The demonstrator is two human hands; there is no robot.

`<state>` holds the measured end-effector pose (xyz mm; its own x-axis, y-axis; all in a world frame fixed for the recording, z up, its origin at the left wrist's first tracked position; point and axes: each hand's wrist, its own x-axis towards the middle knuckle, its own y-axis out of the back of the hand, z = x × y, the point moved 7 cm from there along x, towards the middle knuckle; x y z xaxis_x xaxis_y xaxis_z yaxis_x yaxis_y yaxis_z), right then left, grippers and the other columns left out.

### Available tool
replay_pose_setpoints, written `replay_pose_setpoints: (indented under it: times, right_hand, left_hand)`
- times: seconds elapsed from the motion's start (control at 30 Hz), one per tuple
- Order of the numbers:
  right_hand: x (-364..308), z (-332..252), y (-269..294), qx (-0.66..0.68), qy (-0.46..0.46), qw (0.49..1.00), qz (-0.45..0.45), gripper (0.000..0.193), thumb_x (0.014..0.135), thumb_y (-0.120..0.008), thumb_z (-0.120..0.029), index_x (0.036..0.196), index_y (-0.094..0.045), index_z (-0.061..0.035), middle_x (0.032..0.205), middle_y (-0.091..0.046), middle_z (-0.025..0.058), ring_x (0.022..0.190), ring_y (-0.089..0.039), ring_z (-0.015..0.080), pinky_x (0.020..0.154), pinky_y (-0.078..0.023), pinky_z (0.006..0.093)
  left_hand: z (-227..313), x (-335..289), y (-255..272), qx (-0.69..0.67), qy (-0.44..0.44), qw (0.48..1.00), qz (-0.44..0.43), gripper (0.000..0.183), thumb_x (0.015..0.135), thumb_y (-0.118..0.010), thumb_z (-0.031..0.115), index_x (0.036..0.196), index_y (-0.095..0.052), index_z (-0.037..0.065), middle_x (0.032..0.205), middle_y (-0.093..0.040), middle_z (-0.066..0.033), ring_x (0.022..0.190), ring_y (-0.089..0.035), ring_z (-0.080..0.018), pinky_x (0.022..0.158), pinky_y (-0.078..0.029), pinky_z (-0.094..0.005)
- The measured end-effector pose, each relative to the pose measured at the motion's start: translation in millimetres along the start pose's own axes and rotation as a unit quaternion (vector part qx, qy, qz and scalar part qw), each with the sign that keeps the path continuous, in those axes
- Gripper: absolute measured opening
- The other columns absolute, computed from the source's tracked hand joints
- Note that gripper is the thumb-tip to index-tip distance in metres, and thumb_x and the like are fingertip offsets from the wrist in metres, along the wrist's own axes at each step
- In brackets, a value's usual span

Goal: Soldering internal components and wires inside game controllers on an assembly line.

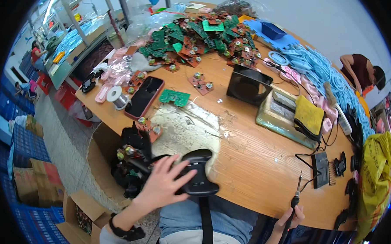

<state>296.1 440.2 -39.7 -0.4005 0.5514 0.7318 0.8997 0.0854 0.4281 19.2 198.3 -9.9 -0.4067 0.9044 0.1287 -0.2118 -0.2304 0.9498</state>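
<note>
My left hand (165,183) is spread, its fingertips over the near side of a black plastic housing (201,176) shaped like a game controller; the fingers are not wrapped round it. That housing lies at the table's front edge, on a worn pale mat (182,129). At the lower right, my right hand (290,219) grips a soldering iron (296,199) by its dark handle, the metal tip pointing up and away from me. Beside the tip stands a black iron holder (320,169) with a coiled spring (336,168).
Circuit boards (196,37) form a pile at the back. A phone (144,97), solder spool (116,96) and green board (174,97) lie left. Right are a black fan-like box (249,84), a yellow cloth (309,115) and blue cables (324,68). A cardboard box (102,163) adjoins the left edge.
</note>
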Motion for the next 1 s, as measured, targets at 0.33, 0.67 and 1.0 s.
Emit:
replay_pose_setpoints:
  times: [0.33,0.67,1.0]
  right_hand:
    - [-10,-6,-4,0.034,-0.012,0.999,0.03,0.013,0.089,-0.05,-0.005,0.1,-0.045,-0.0006,0.092,-0.049,0.0152,0.088,-0.049,0.0243,0.082,-0.039,0.0358]
    - [-5,-19,-23,0.021,0.061,0.997,0.044,0.027,0.084,-0.056,-0.005,0.106,-0.042,-0.0037,0.078,-0.05,0.0182,0.065,-0.048,0.0285,0.057,-0.038,0.0381]
    - [8,-33,-21,-0.083,0.099,0.989,0.072,0.033,0.073,-0.063,0.003,0.102,-0.048,-0.0038,0.076,-0.053,0.0158,0.062,-0.049,0.0293,0.055,-0.039,0.0379]
  left_hand:
    - [-120,-189,-9,0.124,0.314,0.941,0.024,0.046,0.065,-0.073,0.02,0.107,-0.058,0.007,0.125,-0.044,-0.0152,0.119,-0.038,-0.036,0.098,-0.032,-0.0461]
    - [-67,-93,-45,-0.346,0.333,0.837,0.263,0.018,0.089,-0.046,0.009,0.081,-0.057,-0.001,0.052,-0.054,-0.008,0.044,-0.051,-0.0145,0.045,-0.04,-0.0263]
    - [60,-37,-86,-0.399,-0.042,0.913,0.07,0.035,0.09,-0.048,0.009,0.125,-0.049,0.005,0.068,-0.062,-0.0076,0.057,-0.058,-0.0237,0.057,-0.048,-0.0339]
